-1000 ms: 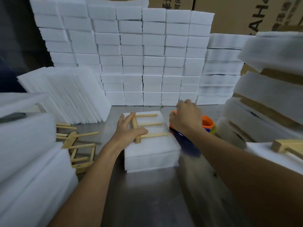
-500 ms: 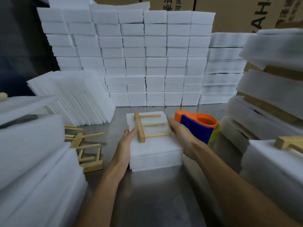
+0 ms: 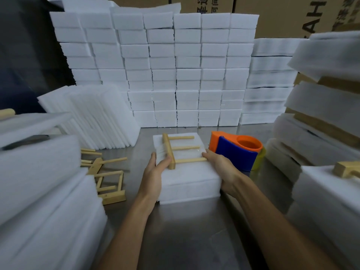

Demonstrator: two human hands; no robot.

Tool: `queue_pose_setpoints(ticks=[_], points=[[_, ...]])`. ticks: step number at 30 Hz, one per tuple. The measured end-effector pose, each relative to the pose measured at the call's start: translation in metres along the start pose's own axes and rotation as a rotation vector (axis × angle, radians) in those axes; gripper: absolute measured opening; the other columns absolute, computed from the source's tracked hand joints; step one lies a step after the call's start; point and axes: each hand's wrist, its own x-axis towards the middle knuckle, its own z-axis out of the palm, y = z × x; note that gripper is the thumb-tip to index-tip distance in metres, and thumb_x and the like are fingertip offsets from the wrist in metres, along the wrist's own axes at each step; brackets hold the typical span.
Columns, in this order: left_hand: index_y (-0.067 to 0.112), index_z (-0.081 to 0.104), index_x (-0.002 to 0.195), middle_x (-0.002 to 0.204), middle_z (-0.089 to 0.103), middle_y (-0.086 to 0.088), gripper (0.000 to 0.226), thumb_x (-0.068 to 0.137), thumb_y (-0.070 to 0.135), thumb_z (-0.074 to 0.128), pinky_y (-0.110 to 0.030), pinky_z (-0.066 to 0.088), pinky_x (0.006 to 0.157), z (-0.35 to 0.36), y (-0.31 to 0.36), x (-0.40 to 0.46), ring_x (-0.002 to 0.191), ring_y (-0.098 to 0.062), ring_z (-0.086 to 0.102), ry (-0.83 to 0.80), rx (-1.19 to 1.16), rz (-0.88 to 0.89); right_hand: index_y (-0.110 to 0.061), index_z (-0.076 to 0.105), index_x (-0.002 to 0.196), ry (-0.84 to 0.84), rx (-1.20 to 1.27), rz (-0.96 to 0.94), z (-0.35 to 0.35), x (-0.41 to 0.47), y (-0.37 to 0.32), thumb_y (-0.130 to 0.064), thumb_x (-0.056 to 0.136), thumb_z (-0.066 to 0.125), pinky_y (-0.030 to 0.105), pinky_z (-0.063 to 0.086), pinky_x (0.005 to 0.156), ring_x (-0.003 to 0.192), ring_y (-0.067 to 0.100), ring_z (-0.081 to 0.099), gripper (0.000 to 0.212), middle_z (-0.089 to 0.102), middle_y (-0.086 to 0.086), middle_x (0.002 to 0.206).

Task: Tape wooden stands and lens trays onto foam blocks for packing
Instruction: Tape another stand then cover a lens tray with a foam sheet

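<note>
Two bare hands frame a white foam block [image 3: 187, 176] on the steel table [image 3: 194, 240]. Behind it rises a wall of stacked foam blocks [image 3: 175, 71], with cardboard boxes [image 3: 272, 14] beyond. Leaning foam sheets [image 3: 93, 115] stand to the rear left, and more foam piles [image 3: 39, 191] crowd the near left and right edges. An orange and blue tape dispenser [image 3: 236, 152] sits just beside the block's right side, near the right hand. Loose wooden stands [image 3: 108, 178] lie on the table to the left of the block.

On top of the block lies a wooden stand [image 3: 176, 151]. Its base bar runs away from the person, and three dowels point right across the foam.

Left hand [image 3: 155, 172]: fingers curled round the block's left edge, thumb against the near end of the stand's bar. Right hand [image 3: 220, 168]: wrapped on the block's right side, fingertips touching the tip of the nearest dowel.
</note>
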Motion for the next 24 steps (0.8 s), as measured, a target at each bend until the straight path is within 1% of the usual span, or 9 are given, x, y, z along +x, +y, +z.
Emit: queue_pose_setpoints(ticks=[3, 5, 8, 12, 15, 18, 20, 22, 24], points=[[0.020, 0.024, 0.156, 0.139, 0.051, 0.010, 0.075, 0.092, 0.034, 0.062, -0.003, 0.042, 0.064, -0.002, 0.002, 0.000, 0.087, 0.012, 0.057, -0.002, 0.045, -0.001, -0.016, 0.074, 0.102, 0.057, 0.058, -0.038, -0.002, -0.001, 0.002, -0.025, 0.089, 0.073, 0.041, 0.060, 0.084, 0.089, 0.026, 0.075, 0.016, 0.078, 0.007, 0.096], [0.017, 0.028, 0.154, 0.135, 0.056, 0.008, 0.071, 0.093, 0.030, 0.062, 0.000, 0.042, 0.060, -0.001, 0.001, -0.002, 0.085, 0.014, 0.060, 0.033, 0.037, 0.021, -0.013, 0.075, 0.100, 0.073, 0.127, -0.096, -0.002, -0.004, 0.009, -0.030, 0.087, 0.074, 0.040, 0.060, 0.075, 0.088, 0.028, 0.075, 0.022, 0.077, 0.011, 0.096], [0.013, 0.032, 0.153, 0.147, 0.046, 0.006, 0.065, 0.095, 0.024, 0.059, -0.002, 0.041, 0.071, 0.000, -0.002, -0.004, 0.113, 0.001, 0.051, 0.116, 0.016, 0.064, -0.030, 0.080, 0.077, 0.144, 0.201, -0.269, -0.004, -0.006, 0.023, -0.027, 0.088, 0.073, 0.027, 0.058, 0.060, 0.081, 0.020, 0.076, 0.014, 0.078, 0.002, 0.085], [0.010, 0.037, 0.151, 0.145, 0.051, 0.001, 0.060, 0.095, 0.024, 0.057, -0.024, 0.040, 0.104, -0.003, -0.001, -0.004, 0.124, -0.010, 0.054, 0.063, 0.002, 0.033, -0.066, 0.068, 0.070, 0.060, 0.040, -0.439, 0.002, -0.017, 0.026, -0.024, 0.096, 0.062, 0.003, 0.047, 0.053, 0.070, -0.014, 0.066, 0.049, 0.070, -0.031, 0.073], [0.014, 0.037, 0.150, 0.123, 0.065, 0.013, 0.059, 0.096, 0.025, 0.057, -0.010, 0.047, 0.081, -0.003, 0.002, -0.004, 0.101, 0.006, 0.062, 0.050, 0.029, 0.033, -0.077, 0.059, 0.071, 0.088, -0.070, -0.440, 0.001, -0.012, 0.028, -0.027, 0.094, 0.064, 0.012, 0.048, 0.063, 0.080, -0.021, 0.062, 0.055, 0.064, -0.043, 0.077], [0.018, 0.038, 0.148, 0.080, 0.068, 0.033, 0.055, 0.096, 0.023, 0.058, 0.000, 0.043, 0.060, -0.001, 0.003, -0.006, 0.075, 0.020, 0.061, 0.072, 0.057, 0.033, -0.050, 0.069, 0.116, 0.057, -0.105, -0.370, -0.004, -0.006, 0.029, -0.034, 0.094, 0.064, 0.014, 0.040, 0.082, 0.103, -0.002, 0.061, 0.027, 0.068, -0.024, 0.114], [0.030, 0.046, 0.135, 0.073, 0.066, 0.038, 0.041, 0.096, 0.021, 0.058, 0.001, 0.041, 0.057, 0.001, 0.005, -0.008, 0.072, 0.021, 0.060, 0.095, 0.052, 0.024, -0.032, 0.061, 0.134, 0.033, -0.093, -0.331, -0.005, -0.007, 0.030, -0.034, 0.093, 0.065, 0.013, 0.040, 0.082, 0.100, -0.006, 0.057, 0.041, 0.062, -0.026, 0.120], [0.038, 0.063, 0.102, 0.077, 0.070, 0.032, 0.019, 0.094, 0.022, 0.059, -0.004, 0.045, 0.055, 0.003, 0.008, -0.009, 0.072, 0.013, 0.065, 0.103, 0.018, -0.017, -0.042, 0.071, 0.116, 0.042, -0.082, -0.358, -0.006, -0.010, 0.029, -0.031, 0.093, 0.066, 0.010, 0.047, 0.073, 0.090, -0.005, 0.066, 0.027, 0.070, -0.029, 0.096], [0.031, 0.071, 0.098, 0.091, 0.076, 0.012, 0.013, 0.090, 0.025, 0.062, -0.015, 0.051, 0.062, 0.003, 0.012, -0.012, 0.081, -0.004, 0.071, 0.107, -0.020, -0.076, -0.048, 0.076, 0.088, 0.010, -0.100, -0.379, -0.003, -0.012, 0.027, -0.034, 0.089, 0.064, 0.008, 0.051, 0.065, 0.091, 0.004, 0.069, 0.018, 0.073, -0.024, 0.085]])
